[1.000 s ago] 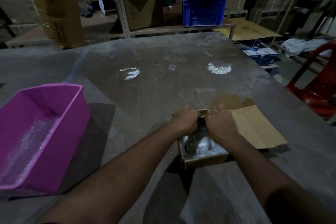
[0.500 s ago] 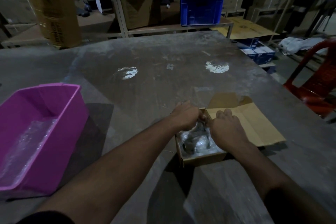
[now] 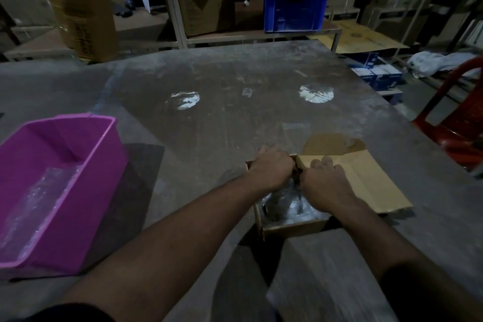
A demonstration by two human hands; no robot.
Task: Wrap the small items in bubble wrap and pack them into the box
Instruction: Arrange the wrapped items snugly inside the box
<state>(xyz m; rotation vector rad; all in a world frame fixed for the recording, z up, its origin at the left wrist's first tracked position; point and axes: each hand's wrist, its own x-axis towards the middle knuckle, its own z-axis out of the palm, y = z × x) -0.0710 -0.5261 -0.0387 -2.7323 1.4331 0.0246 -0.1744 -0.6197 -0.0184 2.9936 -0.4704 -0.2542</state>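
Dim warehouse shelving stacked with cartons and a blue crate [image 3: 296, 9] stood behind a scuffed grey table [image 3: 235, 117], where a person worked over a small cardboard box [image 3: 290, 227] near the front edge, seen from the single head-worn camera. The box's lid flap [image 3: 366, 180] lay folded open to the right, and inside it sat a bundle of bubble wrap [image 3: 285, 206] around something dark, which suggested that at least one small item was already wrapped and in place. The left hand [image 3: 271, 170] reached in at the far left corner of the box, fingers curled down over the wrap; the right hand [image 3: 326, 185] lay beside it, knuckles bent, its fingertips hidden, so whether either hand pinched the wrap or merely pressed it down could not be told. The two hands nearly touched over the bundle. To the left, well apart from the box, a pink plastic bin [image 3: 86, 191] held a loose sheet of clear wrap [image 3: 39, 196] and no visible items, a sign that little or nothing was left to wrap. By appearances the packing was close to done, with the contents being settled and the lid not yet closed. A red chair [image 3: 454, 133] stood at the right edge.
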